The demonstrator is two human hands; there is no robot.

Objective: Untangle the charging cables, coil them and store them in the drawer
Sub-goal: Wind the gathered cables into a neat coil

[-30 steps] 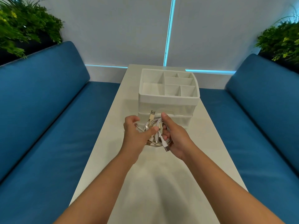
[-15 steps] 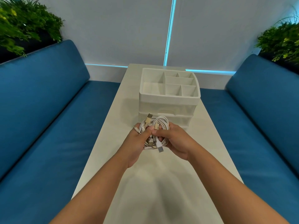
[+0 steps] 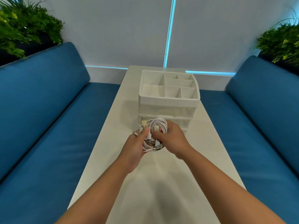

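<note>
Left hand (image 3: 135,147) and right hand (image 3: 171,139) both have fingers curled round a tangled bundle of white charging cables (image 3: 153,135), held above the near-middle of the white table (image 3: 210,151). One USB plug (image 3: 143,121) sticks up at the far left of the bundle. Just beyond stands the white drawer organiser (image 3: 168,102), its drawers closed.

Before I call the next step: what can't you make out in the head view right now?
- Number of cables in the cable bundle: strands overlap, left hand and right hand cover parts.
- Drawers of the organizer: lower front hidden behind bundle and hands; contents unclear through translucent fronts.
</note>
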